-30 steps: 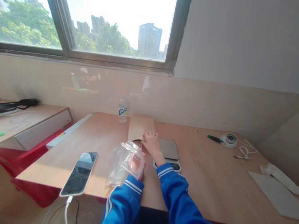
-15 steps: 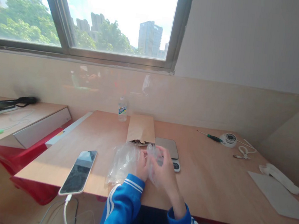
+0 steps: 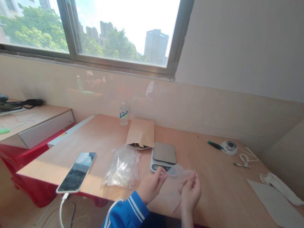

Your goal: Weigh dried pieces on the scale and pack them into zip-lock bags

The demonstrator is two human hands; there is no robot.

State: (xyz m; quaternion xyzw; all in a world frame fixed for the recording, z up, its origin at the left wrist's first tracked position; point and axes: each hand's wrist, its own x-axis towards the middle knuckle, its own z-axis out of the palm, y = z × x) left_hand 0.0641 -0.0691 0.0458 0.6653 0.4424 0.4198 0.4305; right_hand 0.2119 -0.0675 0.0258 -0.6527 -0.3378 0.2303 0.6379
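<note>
A clear plastic zip bag [image 3: 171, 187] is stretched between my two hands, just above the table's front part. My left hand [image 3: 153, 185] pinches one side of it, and my right hand [image 3: 191, 190] has closed fingers on the other side. Behind the hands lies a kitchen scale [image 3: 165, 153] with a grey plate and a dark display. To the left is a stack of clear zip bags [image 3: 122, 168]. Beyond that stack, a brown paper bag [image 3: 141, 133] lies with its mouth toward me; something dark inside cannot be made out.
A phone [image 3: 77, 173] with a white cable lies at the left front edge. A bottle [image 3: 124, 114] stands by the wall. At the right are a screwdriver [image 3: 215, 145], a dome camera [image 3: 230, 147], a white sheet [image 3: 276, 207] and a white wrapped item [image 3: 282, 188].
My hands have moved apart, right of the bag stack, spreading one clear bag between them. The scale now shows more fully. The view has shifted slightly.
</note>
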